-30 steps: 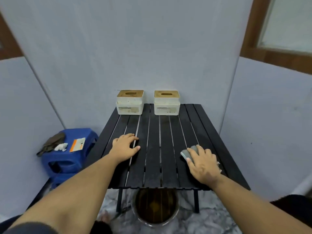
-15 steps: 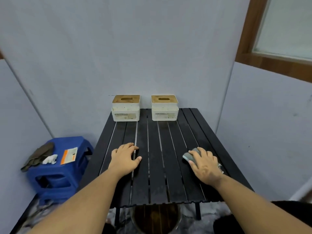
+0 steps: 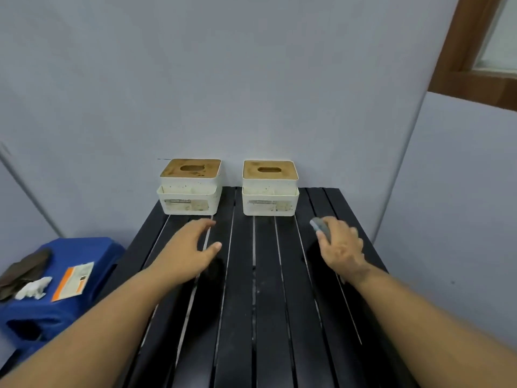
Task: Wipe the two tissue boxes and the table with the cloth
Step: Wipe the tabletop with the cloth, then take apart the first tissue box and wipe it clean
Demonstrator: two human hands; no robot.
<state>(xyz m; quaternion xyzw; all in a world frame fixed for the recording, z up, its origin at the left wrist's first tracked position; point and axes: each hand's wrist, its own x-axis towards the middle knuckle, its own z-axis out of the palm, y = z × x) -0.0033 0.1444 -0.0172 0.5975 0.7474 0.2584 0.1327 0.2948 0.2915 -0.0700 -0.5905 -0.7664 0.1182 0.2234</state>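
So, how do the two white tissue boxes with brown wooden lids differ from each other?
The left white tissue box with a brown wooden lid shows dark smudges around its lid opening; the lid of the right white tissue box with a brown wooden lid looks more even. The left box sits turned slightly; the right one faces squarely forward. Both stand at the far edge of the black slatted table, speckled with dirt.

Two tissue boxes sitting side by side at far edge of table (image 3: 243, 317), against wall: left tissue box (image 3: 189, 189), right tissue box (image 3: 270, 189), gap between. Left hand (image 3: 193, 247) hovering before left tissue box. Right hand (image 3: 340, 245) lying before and right of right tissue box, holding cloth (image 3: 321, 228). Stool (image 3: 70, 298) standing left of table, leaflet (image 3: 73, 280) and rag (image 3: 23, 268) lying on it.
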